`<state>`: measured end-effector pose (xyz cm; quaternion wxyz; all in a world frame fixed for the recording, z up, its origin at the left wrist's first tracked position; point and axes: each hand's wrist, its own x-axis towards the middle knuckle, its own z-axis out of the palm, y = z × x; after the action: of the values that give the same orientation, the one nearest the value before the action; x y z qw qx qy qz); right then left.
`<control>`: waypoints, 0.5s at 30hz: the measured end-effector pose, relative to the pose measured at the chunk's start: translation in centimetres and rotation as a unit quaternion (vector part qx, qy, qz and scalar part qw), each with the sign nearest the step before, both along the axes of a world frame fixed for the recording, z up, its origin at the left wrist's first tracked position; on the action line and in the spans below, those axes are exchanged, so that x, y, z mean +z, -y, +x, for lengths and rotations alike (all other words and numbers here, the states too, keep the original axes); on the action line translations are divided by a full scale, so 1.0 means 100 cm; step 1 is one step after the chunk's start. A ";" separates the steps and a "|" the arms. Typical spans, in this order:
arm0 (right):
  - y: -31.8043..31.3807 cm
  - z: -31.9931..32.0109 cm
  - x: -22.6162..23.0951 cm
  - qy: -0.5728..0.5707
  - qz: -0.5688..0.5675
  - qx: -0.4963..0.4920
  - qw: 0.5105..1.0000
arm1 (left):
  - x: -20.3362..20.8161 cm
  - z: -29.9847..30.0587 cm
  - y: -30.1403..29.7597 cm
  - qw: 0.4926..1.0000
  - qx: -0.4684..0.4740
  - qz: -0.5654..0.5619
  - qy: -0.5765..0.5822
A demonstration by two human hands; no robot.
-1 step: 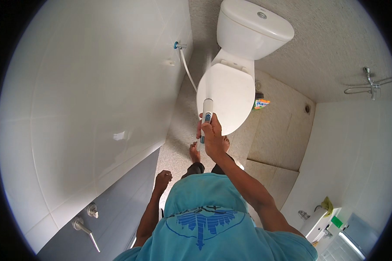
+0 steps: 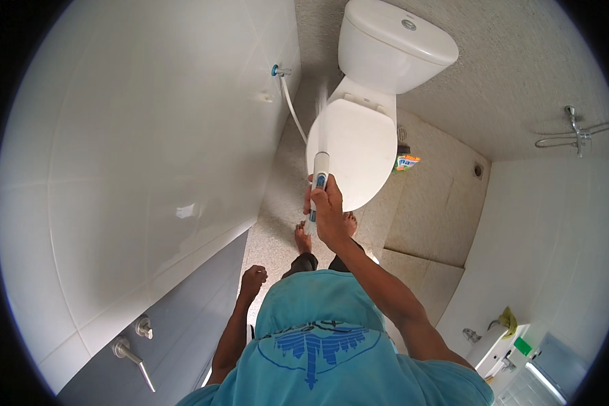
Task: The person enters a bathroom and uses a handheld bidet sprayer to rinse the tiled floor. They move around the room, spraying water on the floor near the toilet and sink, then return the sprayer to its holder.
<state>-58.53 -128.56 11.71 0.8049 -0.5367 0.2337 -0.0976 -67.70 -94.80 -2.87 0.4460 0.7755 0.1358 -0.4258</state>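
Observation:
My right hand (image 2: 330,210) is wrapped round a white bidet sprayer (image 2: 321,162) with a blue trigger, the thumb lying along its handle. From its head a blurred jet of water (image 2: 323,125) shoots forward over the left part of the closed white toilet lid (image 2: 364,152), reaching the gap between the seat and the wall. Down at my left side hangs my left hand (image 2: 254,277), its fingers curled in and nothing visible in them. A white hose (image 2: 291,111) runs from a wall valve (image 2: 281,71) down behind the lid's left edge.
The toilet tank (image 2: 379,51) stands against the far wall. Right of the bowl, a colourful packet (image 2: 407,162) sits on the floor near a drain (image 2: 478,169). A shower tap (image 2: 578,132) is on the right wall, a sink (image 2: 497,348) at lower right, and a grey door (image 2: 183,318) at lower left.
The sprayer has tilted slightly left in my right hand, and the water jet now reaches a little farther past the lid's left edge. My left hand has not moved.

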 end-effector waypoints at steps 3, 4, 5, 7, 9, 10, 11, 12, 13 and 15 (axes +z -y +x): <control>-0.010 0.028 0.015 0.004 0.007 -0.010 1.000 | -0.001 -0.004 -0.007 1.000 0.027 -0.004 -0.007; -0.011 0.034 0.015 0.004 -0.001 -0.005 1.000 | 0.000 -0.006 -0.010 0.999 0.032 -0.004 -0.005; -0.012 0.042 0.015 0.006 -0.008 -0.001 1.000 | 0.001 -0.006 -0.012 0.999 0.036 -0.005 -0.003; -0.014 0.056 0.004 -0.012 -0.013 0.011 1.000 | 0.004 -0.006 -0.015 0.999 0.045 -0.001 -0.001; -0.017 0.066 -0.006 -0.024 -0.022 0.019 0.999 | 0.003 -0.010 -0.020 0.998 0.056 0.005 -0.006; -0.018 0.069 -0.010 -0.027 -0.028 0.020 0.999 | 0.003 -0.012 -0.023 0.998 0.059 0.005 -0.009; -0.020 0.073 -0.011 -0.028 -0.034 0.024 0.999 | 0.003 -0.013 -0.026 0.998 0.064 0.004 -0.010; -0.019 0.076 -0.011 -0.039 -0.026 0.007 0.999 | 0.003 -0.014 -0.029 0.998 0.068 0.004 -0.012; -0.015 0.077 -0.011 -0.050 -0.019 -0.010 0.999 | 0.002 -0.015 -0.032 0.998 0.069 0.007 -0.008; -0.013 0.077 -0.011 -0.053 -0.013 -0.019 0.998 | 0.001 -0.018 -0.036 0.997 0.071 0.016 -0.004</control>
<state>-50.81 -127.28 10.63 0.7828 -0.5467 0.2843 -0.0871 -69.50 -91.20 -2.73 0.4621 0.7690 0.1988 -0.3944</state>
